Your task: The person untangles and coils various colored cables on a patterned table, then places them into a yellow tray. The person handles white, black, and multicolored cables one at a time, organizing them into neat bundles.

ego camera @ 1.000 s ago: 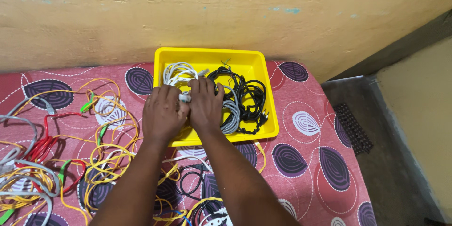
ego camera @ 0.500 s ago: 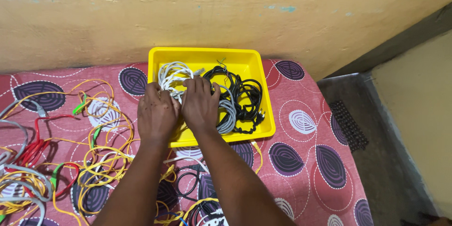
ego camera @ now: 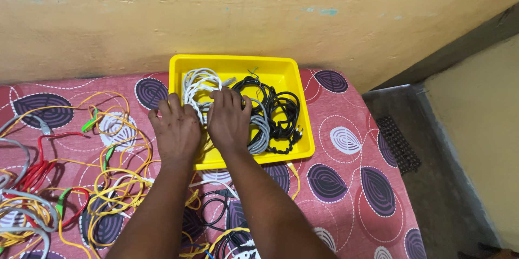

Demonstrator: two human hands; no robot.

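Observation:
A yellow plastic tray [ego camera: 281, 65] lies on the patterned cloth by the wall. Inside it are a white cable coil [ego camera: 195, 82] at the left, a grey coil [ego camera: 260, 129] in the middle and black cables [ego camera: 284, 109] at the right. My right hand [ego camera: 230, 119] lies flat, palm down, on the white and grey coils, and what is under the palm is hidden. My left hand [ego camera: 175, 129] hovers over the tray's left rim with its fingers spread, its fingertips close to the white coil, holding nothing.
Loose yellow, red, green and grey wires [ego camera: 116, 178] sprawl over the red cloth with purple leaf shapes [ego camera: 346, 183] to the left. More black and yellow cables [ego camera: 219, 213] lie between my forearms. A yellow wall runs behind, and a grey floor [ego camera: 432, 183] drops off at the right.
My left hand has slid back off the white coil to the tray's left rim and spread its fingers. My right hand stays on the cables. The view has shifted slightly.

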